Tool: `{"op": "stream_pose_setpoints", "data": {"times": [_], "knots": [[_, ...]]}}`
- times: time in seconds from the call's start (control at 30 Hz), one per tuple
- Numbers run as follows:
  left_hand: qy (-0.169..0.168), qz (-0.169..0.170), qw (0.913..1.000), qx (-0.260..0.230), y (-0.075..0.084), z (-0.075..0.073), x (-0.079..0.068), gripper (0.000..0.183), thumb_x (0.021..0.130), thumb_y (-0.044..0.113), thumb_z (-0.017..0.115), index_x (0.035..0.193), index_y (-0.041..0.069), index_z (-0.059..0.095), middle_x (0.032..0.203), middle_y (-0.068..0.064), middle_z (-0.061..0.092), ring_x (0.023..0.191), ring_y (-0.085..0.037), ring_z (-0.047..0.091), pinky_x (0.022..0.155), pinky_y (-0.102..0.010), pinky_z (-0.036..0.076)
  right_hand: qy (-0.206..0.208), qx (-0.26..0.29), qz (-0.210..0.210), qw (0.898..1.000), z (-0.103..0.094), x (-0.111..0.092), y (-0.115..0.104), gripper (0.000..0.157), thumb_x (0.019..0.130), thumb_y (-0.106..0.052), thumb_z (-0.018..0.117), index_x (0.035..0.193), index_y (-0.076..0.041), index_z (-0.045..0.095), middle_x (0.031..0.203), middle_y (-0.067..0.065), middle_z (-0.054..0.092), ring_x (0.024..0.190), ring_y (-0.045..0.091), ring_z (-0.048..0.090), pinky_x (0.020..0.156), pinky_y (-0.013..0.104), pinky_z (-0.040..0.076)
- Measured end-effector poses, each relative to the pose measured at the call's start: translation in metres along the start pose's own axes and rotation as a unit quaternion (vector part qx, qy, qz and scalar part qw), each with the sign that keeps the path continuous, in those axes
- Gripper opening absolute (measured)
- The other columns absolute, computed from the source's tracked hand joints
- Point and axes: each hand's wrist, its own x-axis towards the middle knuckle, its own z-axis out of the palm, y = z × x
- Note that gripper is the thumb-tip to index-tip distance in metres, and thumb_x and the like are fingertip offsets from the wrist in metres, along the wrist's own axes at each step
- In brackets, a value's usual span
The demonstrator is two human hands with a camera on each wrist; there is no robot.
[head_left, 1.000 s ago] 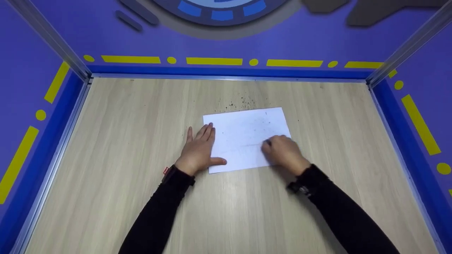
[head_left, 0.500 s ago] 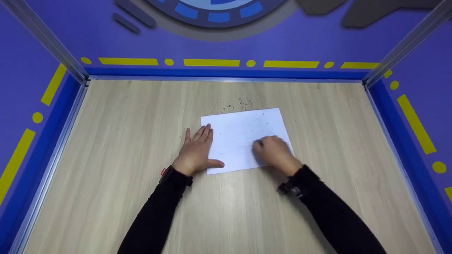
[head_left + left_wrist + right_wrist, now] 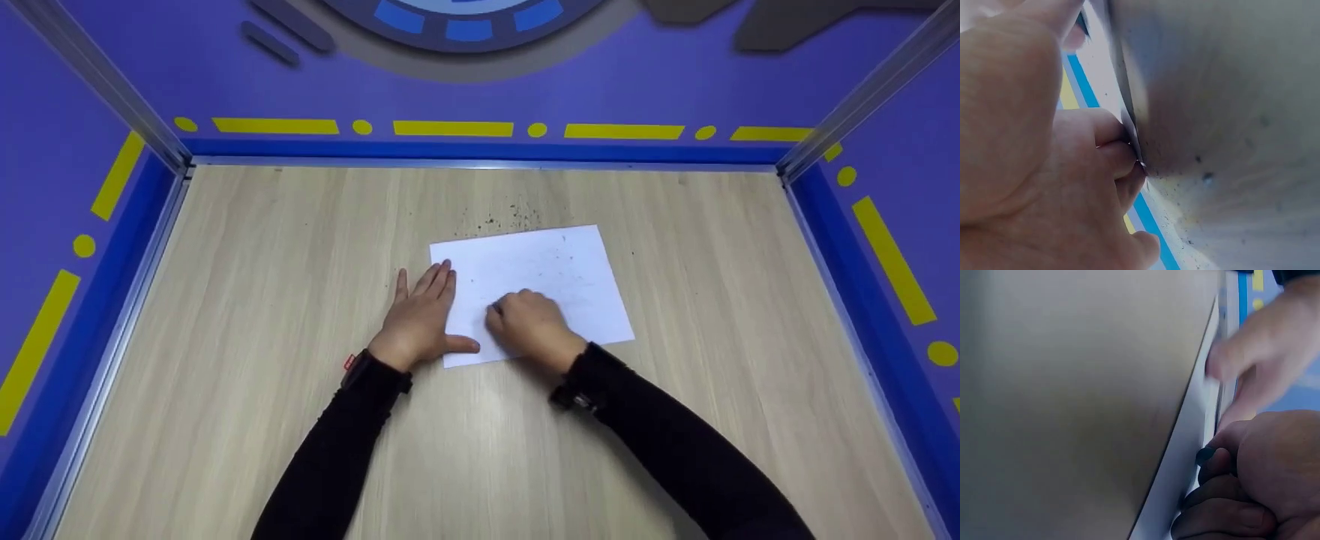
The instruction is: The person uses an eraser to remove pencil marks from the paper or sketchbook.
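A white sheet of paper (image 3: 589, 319) lies slightly askew on the wooden table, with faint grey smudges and a few dark crumbs on it. My left hand (image 3: 420, 319) rests flat over its left edge, fingers extended and thumb out to the side. Curled fingers of my right hand (image 3: 534, 326) grip a small dark eraser (image 3: 1205, 455) against the lower middle of the sheet, near the left thumb. Most of the eraser is hidden within the fist; only its dark tip shows in the right wrist view.
Dark crumbs (image 3: 517, 217) are scattered on the table (image 3: 300, 247) just beyond the sheet's far edge. Blue-purple panels with yellow dashes (image 3: 454, 129) and metal rails bound the table at the back and both sides.
My right hand has rubbed leftward across the sheet with the eraser, from the right side to the middle. The faint line there has faded. My left hand stays in place.
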Motion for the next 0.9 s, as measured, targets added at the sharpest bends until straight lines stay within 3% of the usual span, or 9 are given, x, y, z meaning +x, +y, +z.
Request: {"op": "stream_pose_setpoints", "data": {"times": [0.13, 0.27, 0.43, 0.53, 0.63, 0.77, 0.9], "knots": [[-0.010, -0.001, 0.9999, -0.002, 0.000, -0.001, 0.001, 0.134, 0.086, 0.076, 0.080, 0.176, 0.001, 0.015, 0.188, -0.015, 0.006, 0.176, -0.030, 0.006, 0.139, -0.070, -0.006, 0.012, 0.013, 0.051, 0.999, -0.018, -0.012, 0.046, 0.046, 0.107, -0.035, 0.055, 0.072, -0.009, 0.069, 0.089, 0.024, 0.078, 0.084, 0.043, 0.075, 0.078, 0.061, 0.062], [-0.012, -0.005, 0.9999, -0.008, 0.001, -0.001, 0.002, 0.134, 0.086, 0.075, 0.081, 0.176, 0.001, 0.015, 0.188, -0.014, 0.006, 0.177, -0.030, 0.005, 0.139, -0.069, -0.007, 0.024, 0.023, 0.091, 0.995, -0.035, -0.027, 0.091, 0.048, 0.107, -0.035, 0.053, 0.064, -0.014, 0.054, 0.077, 0.013, 0.068, 0.073, 0.031, 0.063, 0.067, 0.051, 0.053], [-0.009, -0.007, 0.9999, -0.007, 0.001, 0.001, 0.002, 0.134, 0.086, 0.074, 0.081, 0.176, 0.001, 0.016, 0.188, -0.015, 0.007, 0.176, -0.031, 0.006, 0.139, -0.069, -0.006, 0.020, 0.023, 0.123, 0.992, -0.045, -0.036, 0.117, 0.048, 0.107, -0.034, 0.052, 0.063, -0.017, 0.041, 0.070, 0.002, 0.046, 0.067, 0.024, 0.046, 0.059, 0.038, 0.036], [-0.012, -0.007, 0.9999, -0.009, 0.001, 0.001, 0.001, 0.133, 0.087, 0.074, 0.081, 0.176, 0.000, 0.016, 0.188, -0.015, 0.007, 0.176, -0.031, 0.006, 0.139, -0.069, -0.006, 0.025, 0.026, 0.126, 0.991, -0.042, -0.035, 0.111, 0.048, 0.108, -0.034, 0.051, 0.064, -0.018, 0.042, 0.070, 0.003, 0.048, 0.067, 0.024, 0.047, 0.060, 0.038, 0.037], [-0.015, -0.006, 0.9998, -0.013, 0.002, 0.001, 0.001, 0.133, 0.087, 0.074, 0.081, 0.176, 0.000, 0.015, 0.188, -0.015, 0.006, 0.177, -0.031, 0.005, 0.139, -0.069, -0.007, 0.030, 0.034, 0.111, 0.993, -0.032, -0.033, 0.091, 0.049, 0.108, -0.034, 0.052, 0.063, -0.016, 0.046, 0.071, 0.007, 0.058, 0.069, 0.027, 0.055, 0.063, 0.043, 0.046], [-0.010, -0.002, 0.9999, -0.009, 0.003, -0.001, 0.000, 0.133, 0.087, 0.074, 0.081, 0.176, 0.000, 0.016, 0.188, -0.016, 0.007, 0.176, -0.032, 0.006, 0.139, -0.069, -0.007, 0.021, 0.035, 0.070, 0.997, -0.018, -0.025, 0.045, 0.047, 0.107, -0.035, 0.055, 0.066, -0.013, 0.062, 0.081, 0.016, 0.074, 0.079, 0.036, 0.072, 0.076, 0.055, 0.059], [-0.002, 0.000, 1.0000, 0.002, 0.003, -0.001, 0.000, 0.133, 0.086, 0.076, 0.080, 0.176, 0.000, 0.018, 0.187, -0.017, 0.009, 0.176, -0.032, 0.008, 0.139, -0.070, -0.005, -0.014, 0.020, 0.014, 1.000, -0.006, -0.012, 0.000, 0.044, 0.108, -0.036, 0.055, 0.074, -0.012, 0.070, 0.086, 0.018, 0.077, 0.084, 0.040, 0.074, 0.079, 0.058, 0.062]]}}
